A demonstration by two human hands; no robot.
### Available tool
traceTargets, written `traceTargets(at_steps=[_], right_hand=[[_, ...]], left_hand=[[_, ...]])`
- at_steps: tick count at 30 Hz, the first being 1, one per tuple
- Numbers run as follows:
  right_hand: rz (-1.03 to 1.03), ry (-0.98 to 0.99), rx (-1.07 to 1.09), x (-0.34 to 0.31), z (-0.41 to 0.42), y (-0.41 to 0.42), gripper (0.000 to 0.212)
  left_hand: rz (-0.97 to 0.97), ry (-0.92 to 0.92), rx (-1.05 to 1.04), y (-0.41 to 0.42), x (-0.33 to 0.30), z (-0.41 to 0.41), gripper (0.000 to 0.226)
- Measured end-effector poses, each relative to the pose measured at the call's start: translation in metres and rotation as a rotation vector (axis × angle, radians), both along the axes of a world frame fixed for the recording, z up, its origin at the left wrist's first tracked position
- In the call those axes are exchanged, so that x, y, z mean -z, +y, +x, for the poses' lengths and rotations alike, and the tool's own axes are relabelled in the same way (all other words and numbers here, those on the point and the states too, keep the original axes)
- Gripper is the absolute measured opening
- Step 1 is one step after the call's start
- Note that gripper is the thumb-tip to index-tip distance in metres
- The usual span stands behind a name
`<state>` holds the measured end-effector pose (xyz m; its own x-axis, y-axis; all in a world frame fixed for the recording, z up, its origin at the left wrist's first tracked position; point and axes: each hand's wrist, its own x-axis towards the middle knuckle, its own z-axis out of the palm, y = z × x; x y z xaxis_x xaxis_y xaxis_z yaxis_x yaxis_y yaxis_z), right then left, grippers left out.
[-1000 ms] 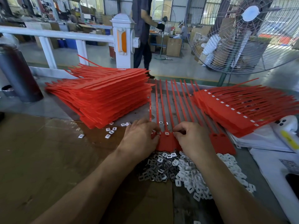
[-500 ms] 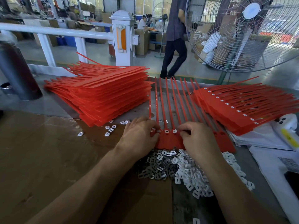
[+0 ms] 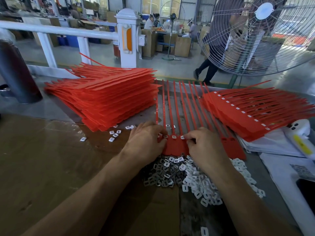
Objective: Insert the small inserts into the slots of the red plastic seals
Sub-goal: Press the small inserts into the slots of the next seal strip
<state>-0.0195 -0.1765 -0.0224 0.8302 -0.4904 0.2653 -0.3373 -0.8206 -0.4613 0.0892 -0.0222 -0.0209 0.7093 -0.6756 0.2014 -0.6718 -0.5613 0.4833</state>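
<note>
Fitting inserts into the red seals [image 3: 175, 147]
My left hand [image 3: 144, 142] presses curled fingers on the strip; my right hand [image 3: 204, 145] pinches an insert [image 3: 182, 137].

A flat sheet of joined red seals [image 3: 175, 145] lies in the near middle, tails pointing far, white inserts [image 3: 173, 137] seated in several slots, with loose inserts [image 3: 196, 181] heaped just nearer.

Bare cardboard [image 3: 51, 167] lies open on the left. A tall stack of red seals [image 3: 105, 103] blocks far left, another stack [image 3: 252, 113] the right; loose inserts [image 3: 196, 178] crowd the near side.
</note>
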Motion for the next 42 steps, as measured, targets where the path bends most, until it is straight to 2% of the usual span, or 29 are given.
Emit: traceTargets(at_steps=[11,14,18,23,35,42], right_hand=[[-0.293,0.161,-0.004,-0.011,0.001,0.017,0.014],[-0.374,0.203,-0.023,-0.013,0.001,0.020,0.018],[-0.283,0.151,0.002,-0.008,-0.002,0.014,0.017],[-0.133,0.059,0.001,-0.008,-0.006,0.007,0.028],[-0.162,0.128,-0.017,-0.006,-0.003,0.006,0.037],[-0.118,0.126,-0.053,-0.006,-0.008,0.003,0.033]], left_hand=[[0.012,-0.011,-0.008,-0.002,0.001,0.001,0.028],[0.010,-0.016,-0.007,-0.002,0.001,0.001,0.028],[0.003,-0.003,0.000,0.001,0.002,0.001,0.028],[-0.008,0.005,0.003,0.001,0.001,0.002,0.027],[0.009,-0.003,0.002,0.001,0.001,0.002,0.029],[0.024,-0.003,0.009,0.002,0.000,0.001,0.030]])
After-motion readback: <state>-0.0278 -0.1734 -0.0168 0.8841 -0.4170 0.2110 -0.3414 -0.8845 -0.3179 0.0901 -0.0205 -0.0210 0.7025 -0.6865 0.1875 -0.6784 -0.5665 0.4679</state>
